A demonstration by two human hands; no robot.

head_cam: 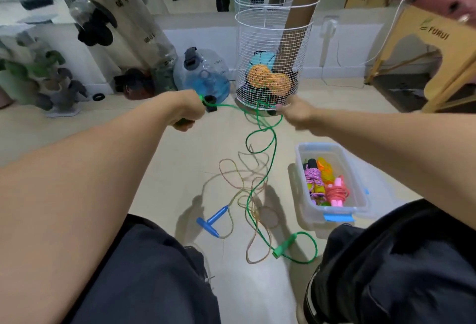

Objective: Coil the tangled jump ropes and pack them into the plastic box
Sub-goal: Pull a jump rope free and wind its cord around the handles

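My left hand [186,109] grips one green handle of the green jump rope [274,143], raised above the floor. My right hand [296,115] pinches the same green cord a short way along. The cord hangs down in loops to its other green handle [284,244] lying on the floor. A pale multicoloured rope [231,169] with two blue handles [212,220] lies tangled under it. The clear plastic box [360,194] stands on the floor at the right, holding several coiled ropes in pink, purple and yellow.
A white wire basket [273,27] with balls inside stands just beyond my hands. A large blue water bottle [203,73] sits to its left. A wooden bench [422,40] is at the far right. My knees in dark trousers frame the floor in front.
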